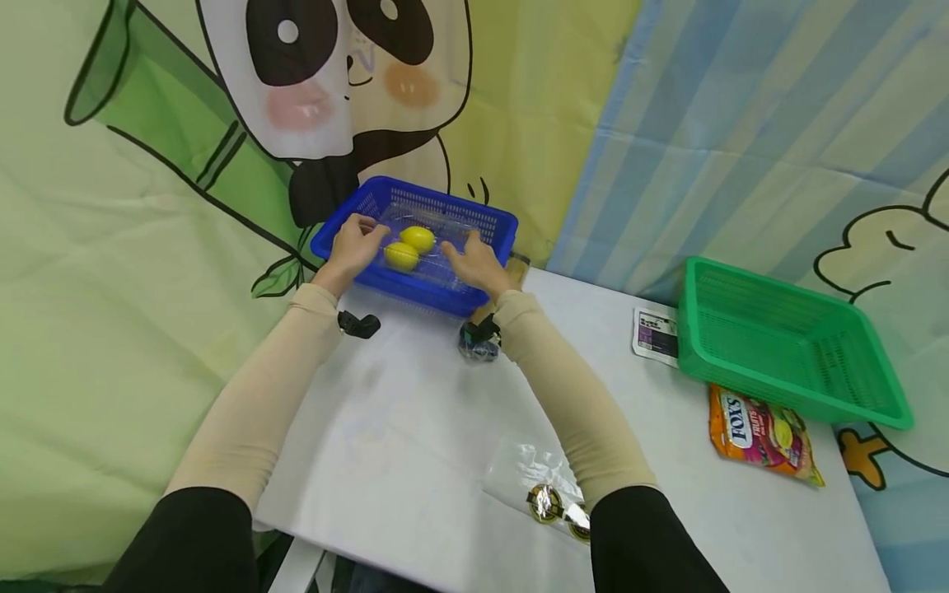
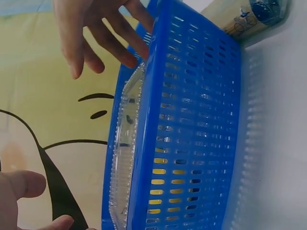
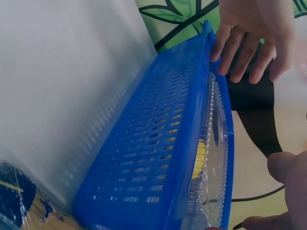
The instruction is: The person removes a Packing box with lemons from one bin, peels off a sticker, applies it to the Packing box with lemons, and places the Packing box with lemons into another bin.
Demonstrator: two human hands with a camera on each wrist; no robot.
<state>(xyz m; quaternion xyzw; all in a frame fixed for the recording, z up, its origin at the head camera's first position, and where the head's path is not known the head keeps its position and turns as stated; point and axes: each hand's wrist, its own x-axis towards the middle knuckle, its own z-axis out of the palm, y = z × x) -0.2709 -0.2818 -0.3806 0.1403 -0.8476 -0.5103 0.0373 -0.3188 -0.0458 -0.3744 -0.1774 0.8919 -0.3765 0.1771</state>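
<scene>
A blue plastic basket (image 1: 415,292) stands at the back of the table with a clear plastic container (image 1: 445,226) in it. The container's beaded rim (image 2: 128,129) pokes slightly above the basket's side. Two yellow lemons (image 1: 418,240) lie inside the basket; whether they sit in or under the clear plastic, I cannot tell. My left hand (image 1: 358,245) is over the basket's left end, fingers loosely bent, with nothing seen in its grasp. Over the right end, my right hand (image 1: 477,262) has its thumb and fingers spread, and in the left wrist view its fingertips come near the rim.
A wrapped tan package with a dark blue end (image 2: 249,19) lies beside the basket's right end. Right of centre is a clear bag with gold round seals (image 1: 544,502). A green basket (image 1: 786,387), a Fox's candy bag (image 1: 764,435) and a white-purple packet (image 1: 656,336) are farther right.
</scene>
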